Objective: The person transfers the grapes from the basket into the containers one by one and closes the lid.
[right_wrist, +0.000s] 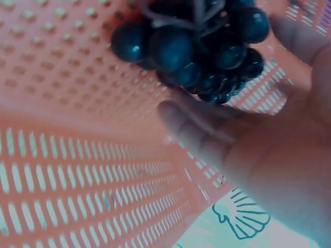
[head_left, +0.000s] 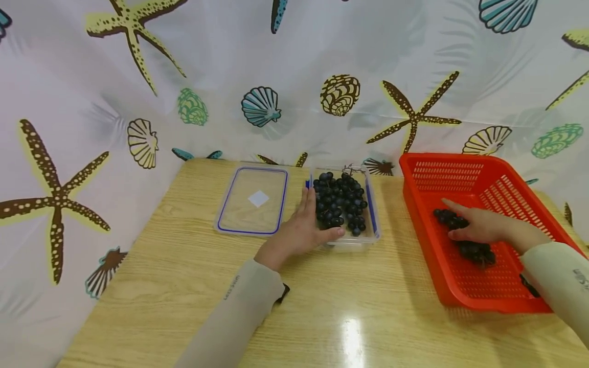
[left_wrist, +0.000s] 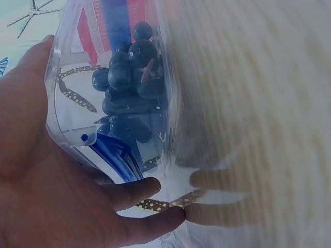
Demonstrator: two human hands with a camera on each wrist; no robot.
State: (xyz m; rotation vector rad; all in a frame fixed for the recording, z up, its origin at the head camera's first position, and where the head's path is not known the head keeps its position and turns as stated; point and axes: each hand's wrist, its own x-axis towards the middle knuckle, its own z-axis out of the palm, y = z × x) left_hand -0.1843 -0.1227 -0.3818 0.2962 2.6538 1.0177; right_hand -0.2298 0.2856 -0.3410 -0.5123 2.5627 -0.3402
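Observation:
A clear plastic container (head_left: 374, 217) with a blue-edged side holds dark grapes (head_left: 338, 197). My left hand (head_left: 300, 225) rests against its left side, fingers extended along the wall and thumb at the front rim. The left wrist view shows those fingers straight on the clear plastic, with grapes (left_wrist: 124, 77) visible through it. Inside the red basket (head_left: 425, 245), my right hand (head_left: 483, 225) is over a bunch of dark grapes (head_left: 476, 253). In the right wrist view its fingers stretch out beside the bunch (right_wrist: 173, 49), thumb spread apart.
Left of the container lies a clear lid (head_left: 234, 202) with a blue seal and a white square. The wooden table (head_left: 322, 306) backs onto a patterned curtain (head_left: 303, 61). More dark grapes (head_left: 529, 285) show partly behind the right sleeve in the basket.

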